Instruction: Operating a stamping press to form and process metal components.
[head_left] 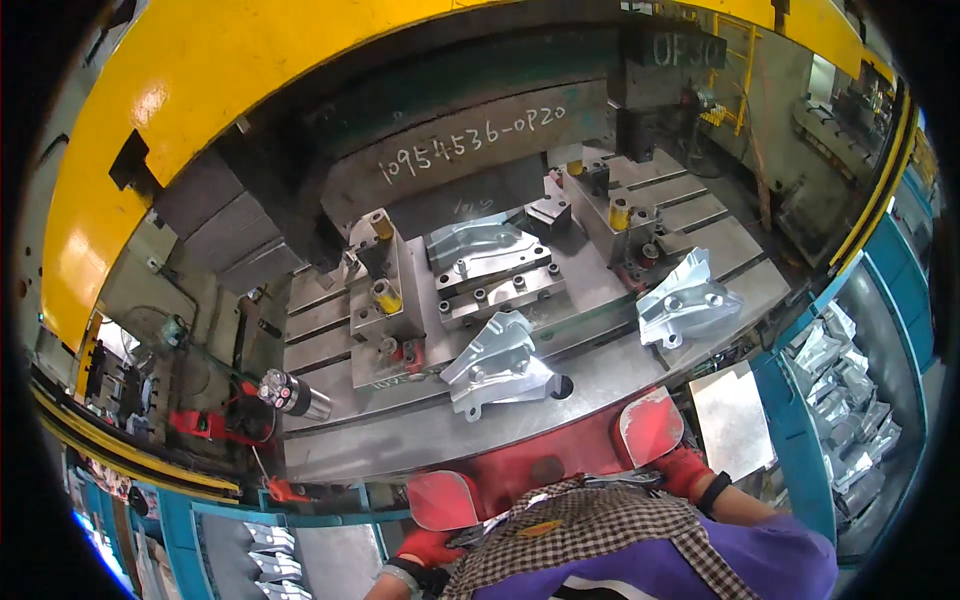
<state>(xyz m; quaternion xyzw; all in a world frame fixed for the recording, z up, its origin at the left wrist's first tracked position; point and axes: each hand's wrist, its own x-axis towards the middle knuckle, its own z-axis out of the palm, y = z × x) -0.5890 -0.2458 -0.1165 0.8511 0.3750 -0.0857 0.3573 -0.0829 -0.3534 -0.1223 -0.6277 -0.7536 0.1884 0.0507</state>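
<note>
My left hand (430,546), in a red glove, is at the left red guard (443,500) of a red control stand (545,450) on the press's near side. My right hand (682,472), gloved in red too, reaches behind the right guard (650,428). The fingers of both hands are hidden. Ahead, a formed sheet-metal part (485,248) sits on the lower die (505,297) beneath the raised upper die (470,135). Two similar bent parts lie nearer on the press bed, a middle bracket (500,365) and a right bracket (690,300).
A metal bottle (295,394) lies tilted at the bed's left edge. Yellow-topped posts (386,296) flank the die. Blue bins of metal parts stand at right (850,430) and lower left (272,560). A flat metal sheet (733,420) is beside my right arm. The yellow press frame (200,70) arches overhead.
</note>
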